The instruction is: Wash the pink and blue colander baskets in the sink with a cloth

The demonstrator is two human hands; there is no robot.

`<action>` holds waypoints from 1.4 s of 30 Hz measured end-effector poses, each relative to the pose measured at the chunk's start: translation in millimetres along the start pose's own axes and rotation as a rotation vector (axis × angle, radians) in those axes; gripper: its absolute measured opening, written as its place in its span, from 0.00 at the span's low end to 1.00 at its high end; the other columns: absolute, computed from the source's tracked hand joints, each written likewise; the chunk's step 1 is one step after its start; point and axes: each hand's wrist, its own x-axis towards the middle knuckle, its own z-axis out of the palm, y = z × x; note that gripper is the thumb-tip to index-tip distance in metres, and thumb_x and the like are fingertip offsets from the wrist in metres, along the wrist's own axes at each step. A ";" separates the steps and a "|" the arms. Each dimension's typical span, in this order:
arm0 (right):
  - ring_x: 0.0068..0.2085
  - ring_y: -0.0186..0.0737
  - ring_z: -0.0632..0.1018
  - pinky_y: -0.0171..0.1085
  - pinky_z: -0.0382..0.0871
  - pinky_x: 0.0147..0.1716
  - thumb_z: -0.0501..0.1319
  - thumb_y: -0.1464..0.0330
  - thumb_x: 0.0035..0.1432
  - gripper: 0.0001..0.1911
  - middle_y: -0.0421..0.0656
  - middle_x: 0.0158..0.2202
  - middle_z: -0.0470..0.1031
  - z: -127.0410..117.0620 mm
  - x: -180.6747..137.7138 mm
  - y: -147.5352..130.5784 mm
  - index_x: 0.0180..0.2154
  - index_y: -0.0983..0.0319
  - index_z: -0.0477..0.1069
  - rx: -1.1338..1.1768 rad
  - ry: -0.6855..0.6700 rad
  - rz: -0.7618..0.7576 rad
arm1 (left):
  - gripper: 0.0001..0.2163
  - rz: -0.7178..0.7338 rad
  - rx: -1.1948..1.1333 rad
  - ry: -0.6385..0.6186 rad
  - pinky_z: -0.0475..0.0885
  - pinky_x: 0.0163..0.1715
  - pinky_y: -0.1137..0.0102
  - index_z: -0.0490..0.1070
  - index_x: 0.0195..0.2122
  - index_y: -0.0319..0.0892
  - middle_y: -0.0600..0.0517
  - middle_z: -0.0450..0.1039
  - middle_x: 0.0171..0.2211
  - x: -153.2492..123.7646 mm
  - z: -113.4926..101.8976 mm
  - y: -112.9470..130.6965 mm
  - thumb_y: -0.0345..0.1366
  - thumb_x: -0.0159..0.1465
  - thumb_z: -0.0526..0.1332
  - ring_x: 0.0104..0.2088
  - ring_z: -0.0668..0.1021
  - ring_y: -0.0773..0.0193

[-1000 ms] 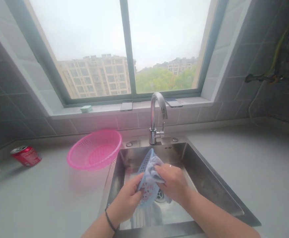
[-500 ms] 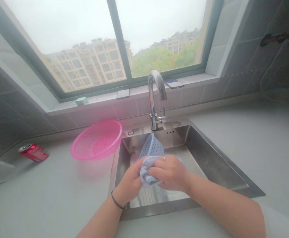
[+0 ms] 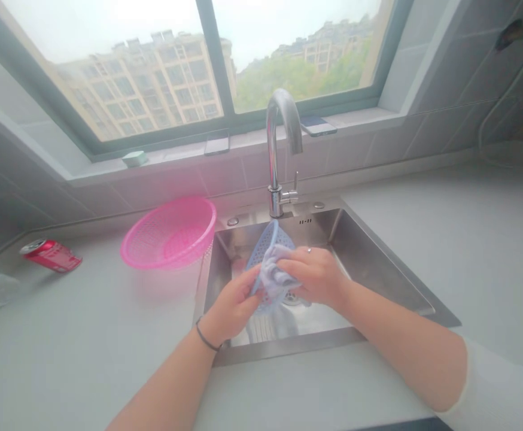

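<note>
Over the steel sink (image 3: pixel 378 269), my left hand (image 3: pixel 230 306) grips the lower rim of a small blue perforated basket (image 3: pixel 268 242), which stands tilted on edge. My right hand (image 3: pixel 318 275) is closed on a bunched pale blue cloth (image 3: pixel 273 272) and presses it against the inside of the basket. A chrome tap (image 3: pixel 279 143) rises just behind the basket; no water shows running from it.
A pink plastic basket (image 3: pixel 169 233) sits on the grey counter (image 3: pixel 86 335) left of the sink. A red can (image 3: pixel 50 256) lies on its side at the far left. Two phones (image 3: pixel 216 143) and a green soap (image 3: pixel 134 158) rest on the window sill.
Both hands and the blue basket stayed together over the sink; the cloth shifted across the basket's inside. The camera tipped down and closer, so the scene slid upward in view.
</note>
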 end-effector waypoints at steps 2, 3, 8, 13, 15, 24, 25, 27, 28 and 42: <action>0.31 0.38 0.78 0.35 0.66 0.32 0.60 0.65 0.64 0.08 0.41 0.33 0.81 0.2 -2.6 15.0 0.43 0.58 0.76 -0.005 0.035 0.224 | 0.25 -0.031 -0.025 -0.045 0.70 0.59 0.59 0.64 0.68 0.44 0.45 0.74 0.60 -1.8 0.4 1.4 0.31 0.69 0.58 0.58 0.76 0.50; 0.32 0.39 0.79 0.35 0.67 0.33 0.60 0.66 0.64 0.09 0.42 0.33 0.81 0.2 -3.8 20.8 0.44 0.59 0.76 -0.007 0.044 0.310 | 0.25 -0.040 -0.033 -0.065 0.70 0.59 0.59 0.64 0.68 0.44 0.45 0.74 0.60 -2.8 0.5 1.7 0.31 0.69 0.57 0.58 0.76 0.50; 0.35 0.41 0.81 0.36 0.70 0.36 0.61 0.65 0.62 0.09 0.44 0.36 0.81 1.6 -5.7 19.4 0.44 0.60 0.76 0.037 0.029 0.310 | 0.25 -0.039 -0.089 -0.026 0.72 0.55 0.61 0.68 0.65 0.43 0.45 0.76 0.56 -4.9 3.4 1.5 0.30 0.66 0.60 0.55 0.78 0.51; 0.33 0.41 0.81 0.36 0.69 0.35 0.62 0.64 0.61 0.10 0.43 0.34 0.82 4.5 -7.9 13.3 0.44 0.59 0.77 0.061 -0.021 0.271 | 0.23 -0.097 -0.190 0.157 0.76 0.44 0.65 0.71 0.57 0.39 0.44 0.80 0.47 -2.7 14.6 -0.4 0.30 0.58 0.64 0.45 0.81 0.54; 0.34 0.42 0.81 0.37 0.70 0.35 0.62 0.65 0.60 0.10 0.43 0.35 0.82 4.8 -9.0 17.0 0.43 0.59 0.77 0.085 -0.014 0.355 | 0.23 -0.111 -0.234 0.185 0.77 0.42 0.66 0.72 0.56 0.40 0.45 0.81 0.45 -2.2 14.8 -2.5 0.30 0.57 0.65 0.43 0.82 0.55; 0.28 0.39 0.77 0.35 0.67 0.29 0.62 0.61 0.60 0.09 0.39 0.27 0.78 1.0 -5.1 26.2 0.33 0.60 0.75 0.299 0.086 0.730 | 0.29 -0.075 -0.509 0.255 0.77 0.50 0.56 0.70 0.57 0.46 0.46 0.81 0.49 -2.8 3.8 -1.7 0.32 0.51 0.71 0.50 0.82 0.46; 0.28 0.39 0.77 0.35 0.68 0.30 0.62 0.61 0.60 0.09 0.40 0.28 0.79 1.5 -5.1 25.3 0.33 0.60 0.75 0.302 0.074 0.702 | 0.30 -0.102 -0.507 0.243 0.77 0.50 0.56 0.71 0.57 0.45 0.46 0.81 0.50 -1.5 6.1 -2.1 0.31 0.50 0.71 0.51 0.82 0.46; 0.30 0.39 0.79 0.35 0.68 0.31 0.62 0.62 0.61 0.09 0.41 0.30 0.80 2.3 -5.3 21.2 0.36 0.60 0.75 0.282 0.076 0.595 | 0.31 -0.119 -0.478 0.188 0.76 0.50 0.57 0.73 0.58 0.44 0.45 0.81 0.51 0.9 10.7 -4.4 0.31 0.50 0.71 0.51 0.82 0.46; 0.30 0.40 0.79 0.35 0.69 0.31 0.62 0.63 0.61 0.08 0.42 0.31 0.81 2.2 -5.3 17.6 0.38 0.60 0.75 0.255 0.089 0.520 | 0.30 -0.106 -0.444 0.159 0.76 0.51 0.57 0.73 0.58 0.43 0.45 0.81 0.51 1.7 12.4 -5.8 0.32 0.52 0.70 0.51 0.81 0.46; 0.33 0.42 0.82 0.37 0.72 0.33 0.59 0.68 0.62 0.08 0.44 0.35 0.83 -3.7 -7.3 9.0 0.43 0.59 0.74 0.047 0.123 0.327 | 0.22 -0.018 0.082 -0.037 0.72 0.54 0.63 0.66 0.66 0.45 0.47 0.78 0.54 -8.9 5.4 -2.9 0.32 0.71 0.57 0.52 0.80 0.54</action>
